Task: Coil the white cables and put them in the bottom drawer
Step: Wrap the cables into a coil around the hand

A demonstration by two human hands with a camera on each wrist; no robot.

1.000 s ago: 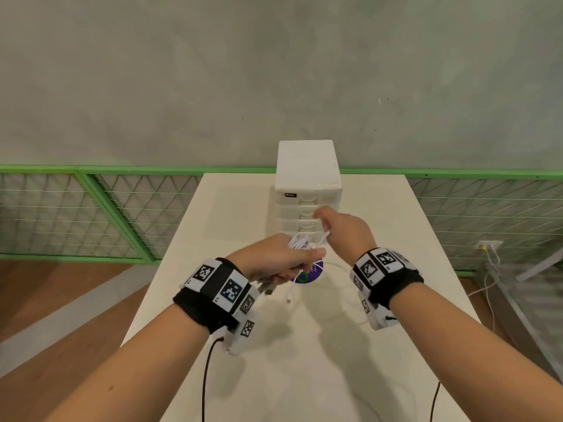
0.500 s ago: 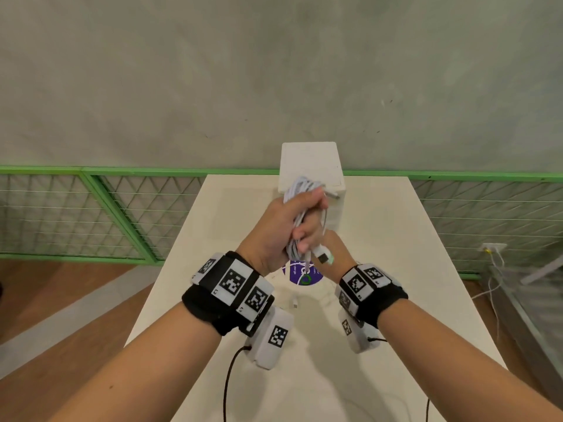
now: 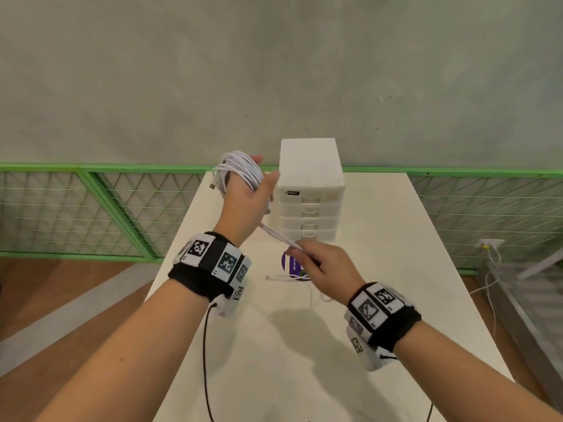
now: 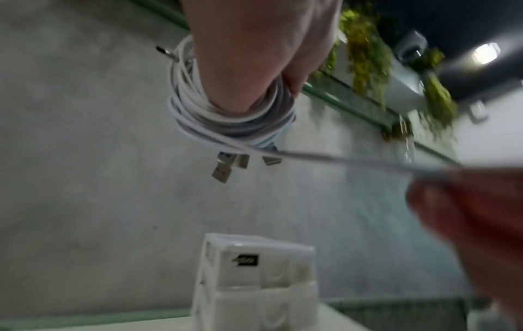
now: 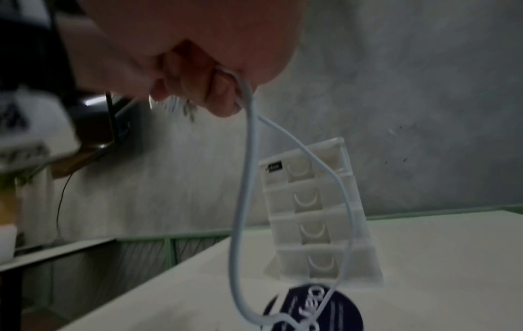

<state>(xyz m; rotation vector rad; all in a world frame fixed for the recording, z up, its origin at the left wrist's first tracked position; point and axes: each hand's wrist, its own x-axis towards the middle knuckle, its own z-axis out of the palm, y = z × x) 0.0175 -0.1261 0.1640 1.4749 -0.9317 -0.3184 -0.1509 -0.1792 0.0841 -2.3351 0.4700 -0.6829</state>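
Behind wound cables, drawers seemingly closed.

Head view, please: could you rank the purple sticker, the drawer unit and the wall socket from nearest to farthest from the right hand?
From the right hand, which pinches the white cables:
1. Purple sticker, on the table just left of the fingers.
2. Drawer unit, behind the hand at the table's far end.
3. Wall socket, off the table to the right.
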